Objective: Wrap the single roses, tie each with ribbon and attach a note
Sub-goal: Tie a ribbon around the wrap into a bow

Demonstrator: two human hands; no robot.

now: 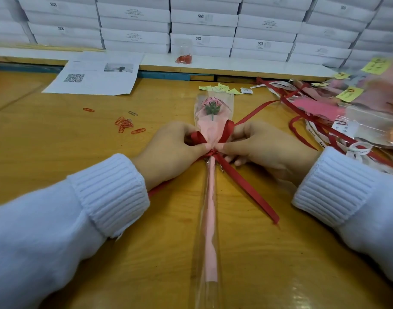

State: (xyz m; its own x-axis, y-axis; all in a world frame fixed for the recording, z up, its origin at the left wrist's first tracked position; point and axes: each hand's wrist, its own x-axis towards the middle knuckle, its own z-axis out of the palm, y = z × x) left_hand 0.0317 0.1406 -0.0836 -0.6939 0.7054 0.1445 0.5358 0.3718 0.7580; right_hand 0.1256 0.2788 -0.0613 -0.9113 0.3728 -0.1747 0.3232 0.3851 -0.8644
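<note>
One wrapped rose point(210, 112) lies mid-table point(57, 141), bloom toward 12 o'clock, stem toward 6. One red ribbon point(243, 184) is knotted round its neck. Two hands meet at the knot: the left hand point(173, 150) pinches the loop at 9 o'clock, and the right hand point(264, 148) pinches the loop at 3, fingers curled on the ribbon. Loose paper clips point(124, 125) lie at 10 o'clock: three singles and a small red cluster too tangled to count. One printed sheet point(95, 76) sits at 11, a few yellow notes point(220, 88) at 12, and a heap of finished roses point(358, 108) at 2.

The table's far edge runs across 12 o'clock, below stacked white boxes point(202, 30). Bare wood shows at 9 o'clock and on both sides of the stem from 5 to 7. The heap crowds 2 to 3.

The rose has a pink bloom and green sepals inside a clear sleeve lined with pink paper. One ribbon tail ends at 5 o'clock and the other runs toward 1.
</note>
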